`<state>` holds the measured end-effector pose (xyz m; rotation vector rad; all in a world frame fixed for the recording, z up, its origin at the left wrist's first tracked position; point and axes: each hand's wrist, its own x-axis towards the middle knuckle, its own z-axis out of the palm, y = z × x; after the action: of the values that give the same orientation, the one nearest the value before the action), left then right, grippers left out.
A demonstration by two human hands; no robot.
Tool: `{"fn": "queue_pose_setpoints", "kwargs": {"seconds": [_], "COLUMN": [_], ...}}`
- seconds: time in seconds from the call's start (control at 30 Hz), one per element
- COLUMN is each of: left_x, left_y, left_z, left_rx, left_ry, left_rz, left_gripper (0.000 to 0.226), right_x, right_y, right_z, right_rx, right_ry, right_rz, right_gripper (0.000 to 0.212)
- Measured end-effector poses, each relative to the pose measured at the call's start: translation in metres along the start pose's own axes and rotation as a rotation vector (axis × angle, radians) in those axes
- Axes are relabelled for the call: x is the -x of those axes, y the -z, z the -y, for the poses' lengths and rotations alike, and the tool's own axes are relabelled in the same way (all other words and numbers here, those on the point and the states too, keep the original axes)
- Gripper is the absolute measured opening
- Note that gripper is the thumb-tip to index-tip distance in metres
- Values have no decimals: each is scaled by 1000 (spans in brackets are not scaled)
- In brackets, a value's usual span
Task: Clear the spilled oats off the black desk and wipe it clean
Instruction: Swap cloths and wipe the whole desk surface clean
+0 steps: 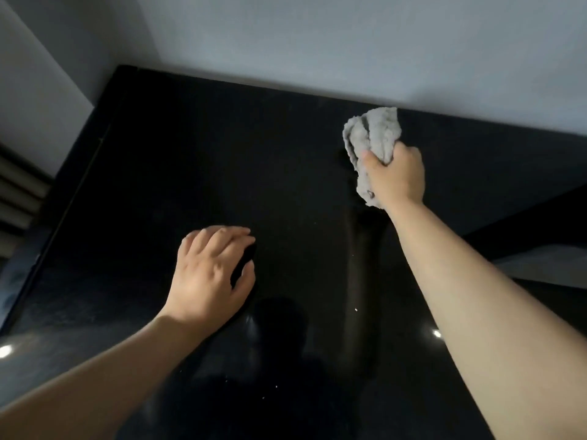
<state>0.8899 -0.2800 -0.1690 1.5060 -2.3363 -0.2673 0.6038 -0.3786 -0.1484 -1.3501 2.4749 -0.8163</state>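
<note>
The glossy black desk [197, 160] fills most of the head view. My right hand [395, 177] grips a crumpled grey cloth [371, 138] far out on the desk, close to its back edge. My left hand [211, 273] rests on the desk near the middle, fingers loosely bent, holding nothing. A few tiny pale specks [356, 309] lie on the surface between my arms and toward the near side; whether they are oats I cannot tell. A faint streak runs down the desk below the cloth.
A pale wall [317, 42] runs right behind the desk's back edge. The desk's left edge [79, 185] drops off toward grey slats at the far left. A darker ledge and a lower surface show at the right [540, 217].
</note>
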Motion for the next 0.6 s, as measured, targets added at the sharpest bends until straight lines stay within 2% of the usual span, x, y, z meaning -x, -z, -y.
{"fn": "queue_pose_setpoints", "kwargs": {"seconds": [0.07, 0.17, 0.23, 0.3, 0.37, 0.4, 0.53, 0.6], "left_x": [20, 40, 45, 47, 52, 54, 60, 60], "left_y": [0, 1, 3, 4, 5, 5, 0, 0], "left_z": [1, 5, 9, 11, 12, 13, 14, 14], "left_rx": [35, 51, 55, 58, 62, 67, 76, 80], "left_ry": [38, 52, 44, 27, 19, 17, 8, 8], "left_rz": [16, 9, 9, 15, 17, 14, 8, 7], "left_gripper": [37, 37, 38, 38, 39, 39, 40, 40], "right_x": [7, 62, 104, 145, 175, 178, 120, 89], "right_y": [-28, -37, -23, -2, 24, 34, 48, 34], "right_z": [10, 14, 3, -8, -14, -15, -23, -24], "right_rx": [204, 292, 219, 135, -8, -82, -101, -38], "right_ry": [35, 288, 413, 466, 396, 332, 121, 62], "right_rz": [-33, -75, 9, 171, 369, 392, 31, 17], "right_gripper": [45, 37, 29, 22, 15, 13, 14, 20]}}
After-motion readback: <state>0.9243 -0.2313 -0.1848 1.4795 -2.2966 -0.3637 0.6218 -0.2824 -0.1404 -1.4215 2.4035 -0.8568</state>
